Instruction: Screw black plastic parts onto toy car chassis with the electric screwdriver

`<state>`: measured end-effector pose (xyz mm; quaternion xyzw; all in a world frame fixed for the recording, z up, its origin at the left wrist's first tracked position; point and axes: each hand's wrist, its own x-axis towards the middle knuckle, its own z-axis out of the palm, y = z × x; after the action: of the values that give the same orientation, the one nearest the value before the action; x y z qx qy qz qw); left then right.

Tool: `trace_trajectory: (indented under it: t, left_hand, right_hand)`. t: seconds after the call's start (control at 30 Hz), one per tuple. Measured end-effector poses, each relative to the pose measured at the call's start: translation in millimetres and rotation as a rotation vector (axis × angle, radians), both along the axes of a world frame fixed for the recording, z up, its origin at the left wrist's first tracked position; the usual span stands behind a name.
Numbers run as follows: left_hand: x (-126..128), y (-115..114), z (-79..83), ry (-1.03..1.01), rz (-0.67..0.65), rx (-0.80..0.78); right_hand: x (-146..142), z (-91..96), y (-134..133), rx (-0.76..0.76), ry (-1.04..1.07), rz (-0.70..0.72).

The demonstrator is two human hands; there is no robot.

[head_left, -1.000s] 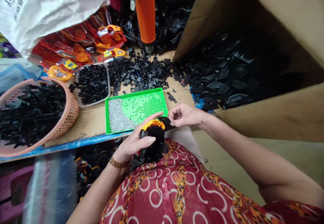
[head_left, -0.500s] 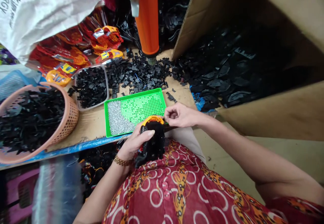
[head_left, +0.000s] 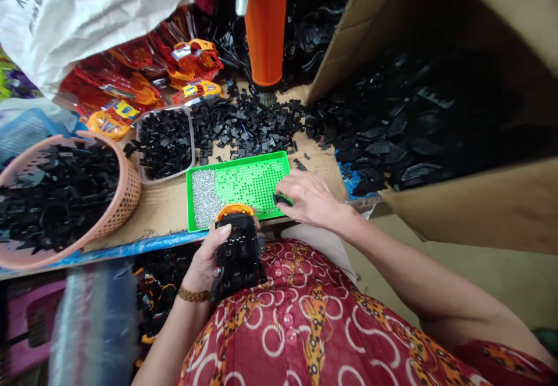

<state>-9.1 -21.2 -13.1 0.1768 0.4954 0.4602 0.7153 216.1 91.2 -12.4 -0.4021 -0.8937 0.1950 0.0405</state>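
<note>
My left hand [head_left: 209,258] is closed around a toy car [head_left: 239,246], its black underside turned up and an orange end pointing away from me. The thumb presses on the black underside. To the right, my right hand [head_left: 307,197] pinches a small black plastic part [head_left: 283,200] over the right end of a green perforated tray [head_left: 261,157]. Many small silver screws [head_left: 206,194] lie heaped in the left part of that tray. The car overlaps the tray's near edge in view.
A pink basket [head_left: 126,185] and a clear plastic box [head_left: 192,136] hold black parts. Loose black pieces [head_left: 248,121] lie behind the tray. An orange post-like tool [head_left: 267,31] hangs above them. Orange car bodies [head_left: 196,63] lie back left; a cardboard box [head_left: 471,211] stands right.
My left hand has moved left with the car, whose underside now faces up more fully. A small black part now shows in my right hand's fingers over the tray.
</note>
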Motion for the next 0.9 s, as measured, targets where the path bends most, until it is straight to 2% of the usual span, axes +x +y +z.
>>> trace_trajectory:
  t: [0.13, 0.27, 0.43, 0.53, 0.63, 0.73, 0.83, 0.9]
  left_hand:
    - [-2, -4, -6.5, -0.007, -0.02, -0.029]
    - [-2, -4, -8.3, -0.037, 0.016, -0.018]
    - [0, -1, -7.1, -0.059, -0.013, -0.009]
    - [3, -1, -5.3, -0.052, -0.03, 0.032]
    - [4, -2, -3.4, -0.012, -0.035, 0.075]
    - [1, -1, -2.6, 0.007, -0.035, 0.143]
    - [-6, 4, -1.2, 0.039, -0.111, 0.269]
    - [-10, 7, 0.7, 0.088, -0.164, 0.325]
  right_hand:
    - [-18, -1.3, -1, 0.012, -0.18, 0.012]
    - [-25, 0.5, 3, -0.007, -0.222, 0.028]
    - [-24, 0.8, 5, -0.017, -0.164, 0.014]
    - [-22, 2.7, 7, -0.098, -0.027, -0.03]
    - [-19, 7.6, 11, -0.368, 0.336, -0.126]
    - [-16, 10.9, 15, -0.797, 0.682, -0.211]
    - [-16, 8.6, 17, -1.135, 0.792, -0.267]
    - [-17, 4.7, 17, -1.22, 0.801, -0.292]
